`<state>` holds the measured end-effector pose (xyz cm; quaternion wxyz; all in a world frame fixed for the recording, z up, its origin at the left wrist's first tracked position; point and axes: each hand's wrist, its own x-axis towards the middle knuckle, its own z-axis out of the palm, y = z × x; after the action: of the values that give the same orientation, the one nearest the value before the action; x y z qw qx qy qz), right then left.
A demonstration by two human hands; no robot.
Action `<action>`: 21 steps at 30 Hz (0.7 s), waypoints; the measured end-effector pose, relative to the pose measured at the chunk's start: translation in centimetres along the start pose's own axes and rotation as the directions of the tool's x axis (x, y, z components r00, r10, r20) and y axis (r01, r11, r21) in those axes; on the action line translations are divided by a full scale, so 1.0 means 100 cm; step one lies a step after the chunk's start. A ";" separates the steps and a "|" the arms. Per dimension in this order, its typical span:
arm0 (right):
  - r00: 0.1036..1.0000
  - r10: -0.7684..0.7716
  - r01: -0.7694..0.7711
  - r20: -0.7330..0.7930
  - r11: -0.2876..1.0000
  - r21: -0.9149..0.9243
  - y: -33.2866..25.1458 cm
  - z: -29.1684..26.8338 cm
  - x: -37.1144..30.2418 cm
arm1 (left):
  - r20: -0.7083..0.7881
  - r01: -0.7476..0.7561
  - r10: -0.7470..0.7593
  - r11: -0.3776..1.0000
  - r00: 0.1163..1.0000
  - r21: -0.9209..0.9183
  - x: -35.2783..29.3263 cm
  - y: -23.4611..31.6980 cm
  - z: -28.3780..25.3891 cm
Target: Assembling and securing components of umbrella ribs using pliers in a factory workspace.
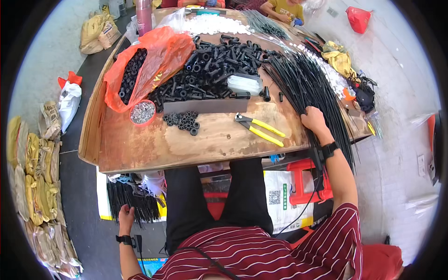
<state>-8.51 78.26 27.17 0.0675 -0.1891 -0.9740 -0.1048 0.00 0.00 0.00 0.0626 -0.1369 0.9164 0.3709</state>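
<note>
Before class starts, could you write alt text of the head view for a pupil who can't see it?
A person's right hand touches a sheaf of thin black rods on a wooden table, while the left hand hangs near a bundle of black strands below. Yellow-handled pliers, heaped black tubular parts and a red plastic bag share the table.

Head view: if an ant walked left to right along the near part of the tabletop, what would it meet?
Round red-rimmed tub of small metal bits, little black rings, yellow-handled cutters, the person's right hand.
</note>
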 end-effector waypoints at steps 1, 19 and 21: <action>1.000 0.006 -0.006 0.015 0.999 0.041 -0.001 -0.005 -0.005 | 0.017 -0.009 0.009 1.000 1.000 0.010 -0.002 0.011 -0.004; 0.960 0.153 -0.229 0.236 0.913 0.337 0.018 -0.039 0.030 | 0.123 -0.167 0.182 0.979 0.976 -0.120 -0.032 0.201 -0.012; 0.961 0.116 -0.190 0.252 0.939 0.288 0.002 -0.039 0.034 | 0.108 -0.183 0.191 0.980 0.976 -0.080 -0.043 0.195 -0.023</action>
<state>-11.18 78.80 31.53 -0.0096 -0.2627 -0.9617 0.0776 -1.76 12.69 15.47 0.0754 -0.0304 0.9067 0.4140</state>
